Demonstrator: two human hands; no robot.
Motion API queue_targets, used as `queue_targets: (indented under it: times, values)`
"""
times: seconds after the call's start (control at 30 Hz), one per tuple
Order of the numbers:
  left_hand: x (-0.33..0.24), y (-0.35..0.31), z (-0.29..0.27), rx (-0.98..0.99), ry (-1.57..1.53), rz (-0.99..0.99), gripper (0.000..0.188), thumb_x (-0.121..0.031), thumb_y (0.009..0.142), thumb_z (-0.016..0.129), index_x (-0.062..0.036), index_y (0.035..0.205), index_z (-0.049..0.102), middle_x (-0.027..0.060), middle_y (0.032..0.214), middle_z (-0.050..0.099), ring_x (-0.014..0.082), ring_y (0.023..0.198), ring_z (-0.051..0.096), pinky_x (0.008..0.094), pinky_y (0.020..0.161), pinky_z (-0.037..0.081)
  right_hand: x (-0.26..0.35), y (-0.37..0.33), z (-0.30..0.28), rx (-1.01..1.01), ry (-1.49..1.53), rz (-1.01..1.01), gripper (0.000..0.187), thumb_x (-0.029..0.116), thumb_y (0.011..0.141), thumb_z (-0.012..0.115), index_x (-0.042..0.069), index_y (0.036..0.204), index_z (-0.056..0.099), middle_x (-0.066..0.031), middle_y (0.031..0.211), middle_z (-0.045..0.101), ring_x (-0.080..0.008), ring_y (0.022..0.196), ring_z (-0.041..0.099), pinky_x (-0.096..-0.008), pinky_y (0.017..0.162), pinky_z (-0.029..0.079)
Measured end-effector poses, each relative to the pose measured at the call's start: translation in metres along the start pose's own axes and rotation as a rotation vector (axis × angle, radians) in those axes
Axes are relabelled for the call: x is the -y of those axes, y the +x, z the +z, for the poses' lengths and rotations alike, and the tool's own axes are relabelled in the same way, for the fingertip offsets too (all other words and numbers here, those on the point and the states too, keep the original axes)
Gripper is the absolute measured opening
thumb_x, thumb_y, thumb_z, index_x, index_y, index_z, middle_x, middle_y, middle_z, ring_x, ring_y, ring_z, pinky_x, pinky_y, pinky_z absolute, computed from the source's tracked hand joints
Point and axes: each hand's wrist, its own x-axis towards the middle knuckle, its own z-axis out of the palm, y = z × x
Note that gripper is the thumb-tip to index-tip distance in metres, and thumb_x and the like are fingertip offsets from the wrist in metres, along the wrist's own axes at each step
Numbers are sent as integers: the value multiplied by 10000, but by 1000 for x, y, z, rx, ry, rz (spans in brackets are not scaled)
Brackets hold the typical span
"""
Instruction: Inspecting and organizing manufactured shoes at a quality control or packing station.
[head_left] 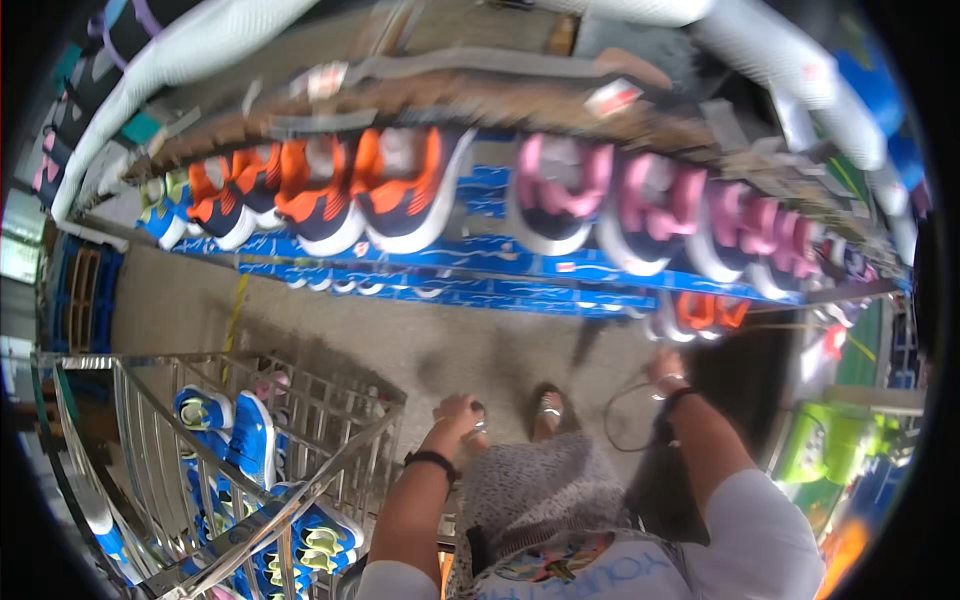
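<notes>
My left hand [458, 413] hangs low in front of my body, over the floor between the metal rack cart and my feet. Its fingers look bent but are smeared. Further right, my right hand [665, 367] reaches forward just below the sneakers with orange linings [700, 312] on the lower level; its fingers are blurred, and whether it touches them I cannot tell. Above hangs a row of navy sneakers with orange linings [397, 190] and navy sneakers with pink linings [655, 210]. They sit along a blue rail [480, 250] with white wavy lines.
A metal rack cart [345, 455] on my left holds several blue sneakers [252, 440] with yellow-green linings. White padded tubes [190, 60] arch over the shoe row. A thin cable loop [607, 420] hangs beside my right hand. Bright green things [830, 440] stand at the right.
</notes>
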Motion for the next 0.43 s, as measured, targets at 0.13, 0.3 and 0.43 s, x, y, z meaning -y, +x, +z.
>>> queue_targets:
  times: [0.13, 0.3, 0.43]
  values:
    - [60, 63, -36, -389, 101, -268, 649, -415, 734, 595, -212, 1288, 324, 94, 1356, 263, 279, 1219, 296, 470, 952, 290, 60, 34, 3, -145, -330, 75, 476, 412, 824, 433, 104, 1186, 443, -133, 1158, 502, -317, 1015, 529, -420, 796, 441]
    - [36, 153, -120, -852, 147, -194, 673, -351, 697, 636, -197, 1277, 332, 154, 1348, 258, 304, 1221, 287, 493, 964, 250, -61, 172, 46, -605, -126, -46, 341, 324, 793, 449, 99, 1040, 515, -185, 1057, 524, -361, 997, 483, -489, 782, 394]
    - [116, 149, -170, -1006, 543, -329, 580, -292, 691, 633, -180, 1216, 414, 96, 1242, 421, 292, 1158, 374, 481, 897, 326, 79, 110, 18, -257, 118, -22, 520, 423, 748, 503, 73, 1131, 478, -166, 1155, 492, -346, 1127, 393, -477, 960, 253]
